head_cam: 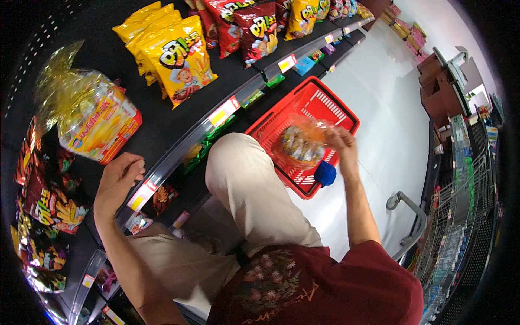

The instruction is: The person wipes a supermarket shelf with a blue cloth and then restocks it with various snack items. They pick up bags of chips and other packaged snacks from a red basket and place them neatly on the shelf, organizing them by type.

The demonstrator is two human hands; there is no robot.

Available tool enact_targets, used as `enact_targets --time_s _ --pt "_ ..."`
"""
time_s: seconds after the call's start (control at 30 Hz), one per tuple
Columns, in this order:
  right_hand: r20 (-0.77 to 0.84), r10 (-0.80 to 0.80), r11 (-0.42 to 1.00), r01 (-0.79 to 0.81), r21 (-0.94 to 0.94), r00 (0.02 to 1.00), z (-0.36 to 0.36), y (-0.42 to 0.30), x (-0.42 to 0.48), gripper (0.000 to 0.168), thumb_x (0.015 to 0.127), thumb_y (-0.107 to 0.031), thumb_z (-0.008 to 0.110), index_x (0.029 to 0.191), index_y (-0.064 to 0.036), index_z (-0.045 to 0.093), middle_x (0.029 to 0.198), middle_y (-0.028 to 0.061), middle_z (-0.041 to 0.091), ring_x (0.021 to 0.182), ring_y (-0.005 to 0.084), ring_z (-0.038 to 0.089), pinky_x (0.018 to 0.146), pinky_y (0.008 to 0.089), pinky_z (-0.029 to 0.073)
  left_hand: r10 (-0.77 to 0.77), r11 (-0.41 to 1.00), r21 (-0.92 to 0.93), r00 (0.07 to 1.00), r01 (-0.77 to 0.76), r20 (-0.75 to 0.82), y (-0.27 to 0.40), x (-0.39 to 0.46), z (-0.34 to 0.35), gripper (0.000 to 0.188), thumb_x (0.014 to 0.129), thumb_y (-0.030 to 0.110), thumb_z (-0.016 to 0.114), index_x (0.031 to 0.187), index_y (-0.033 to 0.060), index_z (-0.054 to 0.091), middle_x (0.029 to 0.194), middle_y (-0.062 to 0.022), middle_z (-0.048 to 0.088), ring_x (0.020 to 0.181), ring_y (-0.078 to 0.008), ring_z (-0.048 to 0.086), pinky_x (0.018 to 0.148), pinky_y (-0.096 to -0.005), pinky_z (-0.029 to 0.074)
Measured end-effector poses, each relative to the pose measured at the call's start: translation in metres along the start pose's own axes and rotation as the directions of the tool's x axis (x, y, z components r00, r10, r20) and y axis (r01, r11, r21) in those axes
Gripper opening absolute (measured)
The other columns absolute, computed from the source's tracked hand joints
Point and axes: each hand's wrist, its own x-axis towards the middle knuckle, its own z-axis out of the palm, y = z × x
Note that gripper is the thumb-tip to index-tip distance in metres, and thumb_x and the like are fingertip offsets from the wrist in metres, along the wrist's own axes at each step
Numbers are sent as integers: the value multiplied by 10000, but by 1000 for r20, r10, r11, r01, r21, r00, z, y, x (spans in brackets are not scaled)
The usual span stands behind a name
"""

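My right hand [342,140] grips the gathered top of a clear and orange plastic bag of wrapped snacks [302,146], held over the red plastic shopping basket [349,109]. A round blue object [325,174] lies at the basket's near edge. On the black shelf at the left stands a yellow and red package of wrapped food [101,115] with a gathered cellophane top. Just below its lower corner is my left hand [122,174], its fingers curled; whether they touch the package is unclear. Yellow snack bags [183,61] stand farther along the shelf.
Red and dark snack bags [258,32] line the shelf's far part; more bags [55,199] stand at lower left. The shelf edge [183,150] carries price tags and runs beside my raised knee [239,162]. A wire shopping cart [451,215] and stocked shelving are at right.
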Motion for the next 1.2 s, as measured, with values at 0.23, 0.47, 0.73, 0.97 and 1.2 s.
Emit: enact_targets --time_s 0.23,0.47,0.73,0.97,1.2 --pt "85 -369 923 354 151 926 24 -156 32 198 967 -205 602 1034 -38 686 1021 48 663 898 145 635 749 294 548 212 955 -190 973 -227 -95 14 1 23 269 947 160 663 1178 32 616 952 -66 683 847 -114 644 749 -268 517" --pt "248 -630 757 509 411 736 86 -262 76 375 973 -234 569 1279 -18 593 1259 75 621 1160 179 598 828 309 550 433 889 -10 847 -458 -308 43 -22 28 632 759 230 853 1303 75 570 1124 -81 674 950 -132 641 718 -274 515" --pt "622 -537 839 286 463 570 249 -287 58 190 960 -202 609 1074 -58 657 1007 26 688 949 124 671 704 304 593 381 925 181 798 -335 -467 32 -44 -4 883 674 420 877 1357 14 492 1225 -196 635 1134 -326 623 905 -419 512" --pt "734 -482 870 165 464 479 347 -259 36 182 944 -219 650 1051 -79 693 958 6 686 861 95 655 643 260 566 217 967 232 811 -103 -544 -12 -53 -22 771 655 401 888 1217 10 533 1126 -231 661 1076 -381 641 893 -445 517" --pt "761 -377 910 57 411 527 377 -216 34 218 958 -252 647 1075 -71 681 981 29 684 889 105 645 661 266 564 221 973 182 822 -145 -525 -51 -39 -23 628 685 312 888 1082 -16 529 1037 -246 680 1046 -396 649 864 -448 517"
